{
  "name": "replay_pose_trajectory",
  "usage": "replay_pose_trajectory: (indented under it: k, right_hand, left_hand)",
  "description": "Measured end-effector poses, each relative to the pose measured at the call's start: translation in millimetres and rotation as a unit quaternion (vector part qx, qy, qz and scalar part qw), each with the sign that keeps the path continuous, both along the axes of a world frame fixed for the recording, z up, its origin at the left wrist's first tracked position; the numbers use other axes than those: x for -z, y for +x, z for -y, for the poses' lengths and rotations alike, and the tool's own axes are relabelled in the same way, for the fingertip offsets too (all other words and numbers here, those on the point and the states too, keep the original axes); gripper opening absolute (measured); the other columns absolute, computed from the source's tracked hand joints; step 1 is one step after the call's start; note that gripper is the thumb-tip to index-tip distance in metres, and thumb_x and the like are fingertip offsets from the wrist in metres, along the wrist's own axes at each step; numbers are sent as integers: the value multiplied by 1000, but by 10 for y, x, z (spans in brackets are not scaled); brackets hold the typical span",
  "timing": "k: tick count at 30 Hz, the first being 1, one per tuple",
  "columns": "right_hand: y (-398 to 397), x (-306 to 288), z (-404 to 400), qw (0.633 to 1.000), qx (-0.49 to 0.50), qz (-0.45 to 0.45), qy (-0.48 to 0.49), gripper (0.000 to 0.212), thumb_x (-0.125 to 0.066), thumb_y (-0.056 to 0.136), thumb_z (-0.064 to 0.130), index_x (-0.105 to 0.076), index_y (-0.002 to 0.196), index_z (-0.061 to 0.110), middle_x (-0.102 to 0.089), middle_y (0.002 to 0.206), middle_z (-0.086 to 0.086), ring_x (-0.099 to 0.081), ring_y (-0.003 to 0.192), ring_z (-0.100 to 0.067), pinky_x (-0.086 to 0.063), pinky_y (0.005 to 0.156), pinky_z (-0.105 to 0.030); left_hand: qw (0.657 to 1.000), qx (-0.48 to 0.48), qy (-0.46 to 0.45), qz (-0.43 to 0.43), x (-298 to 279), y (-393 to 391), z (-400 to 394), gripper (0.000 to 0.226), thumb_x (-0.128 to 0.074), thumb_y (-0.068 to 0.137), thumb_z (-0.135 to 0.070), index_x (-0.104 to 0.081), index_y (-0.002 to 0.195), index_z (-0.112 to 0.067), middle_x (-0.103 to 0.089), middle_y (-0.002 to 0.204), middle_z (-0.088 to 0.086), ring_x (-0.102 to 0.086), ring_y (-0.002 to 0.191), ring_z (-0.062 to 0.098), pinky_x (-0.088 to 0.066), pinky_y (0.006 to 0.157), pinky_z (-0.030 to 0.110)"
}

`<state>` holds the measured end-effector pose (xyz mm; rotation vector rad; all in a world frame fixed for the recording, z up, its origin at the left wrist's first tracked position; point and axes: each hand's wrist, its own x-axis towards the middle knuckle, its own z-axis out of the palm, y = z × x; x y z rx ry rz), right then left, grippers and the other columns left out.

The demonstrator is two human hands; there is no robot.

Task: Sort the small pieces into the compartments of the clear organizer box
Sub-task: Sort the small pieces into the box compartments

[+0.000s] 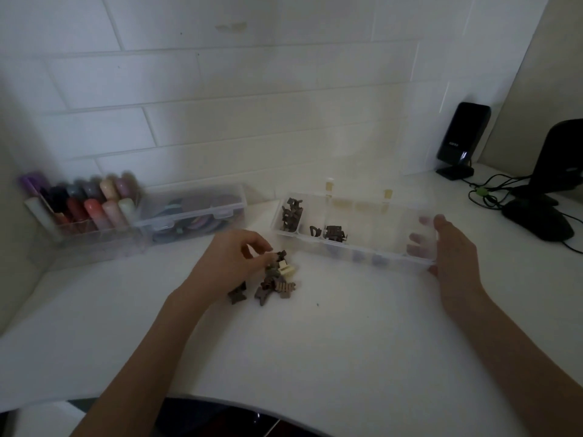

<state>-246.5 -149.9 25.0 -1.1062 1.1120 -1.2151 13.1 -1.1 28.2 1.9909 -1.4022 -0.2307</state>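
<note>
The sorting looks partly done, perhaps around the halfway mark. The clear organizer box [353,244] lies open on the white counter [315,342], and three of its compartments already hold dark brown pieces: a heap in the leftmost compartment [291,214], a single piece [314,231] in the next one, and a small cluster [336,233] in the one after that. The compartments toward the right end appear empty, though the clear plastic and dim light make that hard to confirm. Still unsorted is a loose pile of small pieces [273,283] on the counter just in front of the box's left end, mostly brown with at least one cream-coloured piece [287,269] among them; roughly a handful remain. The left hand [235,263] is down on this pile, its fingertips pinched together on a dark piece [280,256] at the top of the heap. The right hand [451,247] grips the right end of the box, fingers curled over the end wall and seen through the plastic, apparently steadying it. What remains, as I judge it, is to carry each leftover piece to its matching compartment.
</note>
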Motion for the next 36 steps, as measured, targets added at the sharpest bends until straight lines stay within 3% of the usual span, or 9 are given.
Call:
replay_pose_trajectory:
  k: [4, 9, 12, 15, 19, 22, 25, 31, 36]
  right_hand:
    - [-15, -2, -18, 1000, -4, -3, -6, 29, -44, 96, 41, -66, 106, 23, -68, 96, -8, -66, 70, -18, -52, 74, -35]
    - [-19, -4, -16, 1000, -4, 3, 3, 29, -45, 96, 41, -66, 106, 23, -68, 97, -8, -67, 73, -19, -54, 77, -37]
    - [-14, -4, -5, 1000, -5, 4, 1, 28, -46, 96, 40, -66, 103, 23, -68, 95, -9, -67, 67, -16, -54, 72, -34]
    - [-12, 3, -2, 1000, -3, 2, -2, 27, -46, 96, 41, -67, 101, 25, -68, 95, -9, -68, 68, -17, -53, 77, -37]
    - [-8, -13, 1, 1000, -1, 0, -2, 29, -45, 96, 40, -66, 106, 23, -68, 96, -9, -67, 71, -18, -52, 78, -37]
    - [-7, -9, 0, 1000, 2, -1, 0, 30, -45, 96, 41, -66, 107, 22, -68, 95, -8, -67, 68, -17, -53, 76, -36]
    - [-4, 1, 0, 1000, 3, -2, 0, 31, -45, 96, 41, -67, 107, 21, -68, 95, -8, -66, 66, -16, -53, 78, -37]
    - [-7, -15, -20, 1000, 2, -2, -4, 30, -45, 96, 41, -66, 107, 22, -68, 98, -10, -66, 70, -19, -52, 79, -40]
    - [-2, -25, -55, 1000, 2, -1, -9, 30, -45, 97, 38, -66, 110, 20, -67, 103, -13, -66, 74, -22, -54, 68, -32]
  left_hand:
    - [999, 17, 37, -7, 14, -96, 128, 21, -69, 79, -37, -69, 99, -30, -60, 92, -15, -57, 74, 1, -39, 61, 12]
    - [998, 19, 33, -56, -3, -139, 189, 11, -71, 79, -21, -72, 90, -22, -68, 83, -13, -62, 70, -3, -40, 57, 0]
    - [992, 17, 12, -121, 16, -118, 140, 10, -75, 75, -15, -71, 84, -19, -72, 80, -9, -67, 70, -1, -45, 63, 6]
    - [980, 18, -35, -196, 33, -110, 71, 10, -75, 74, -9, -69, 79, -15, -74, 80, -3, -70, 75, 9, -52, 72, 19]
    - [963, 39, -91, -251, 5, -101, 3, 9, -71, 77, -5, -66, 81, -11, -73, 84, -2, -71, 75, 15, -50, 66, 15]
    - [958, 61, -118, -255, 2, -108, -16, 8, -67, 80, -2, -63, 85, -7, -72, 91, 5, -70, 79, 18, -52, 71, 18]
    - [964, 53, -134, -222, 31, -127, -14, 10, -68, 80, -5, -64, 85, -12, -72, 92, 2, -70, 83, 16, -52, 77, 24]
    - [983, 13, -162, -80, 44, -217, -1, 12, -70, 79, -7, -62, 79, -16, -70, 83, -9, -66, 77, 4, -54, 66, 22]
    - [965, 14, -258, 47, -87, -338, 3, 8, -68, 78, -13, -63, 85, -14, -66, 81, -7, -60, 77, 0, -46, 71, 13]
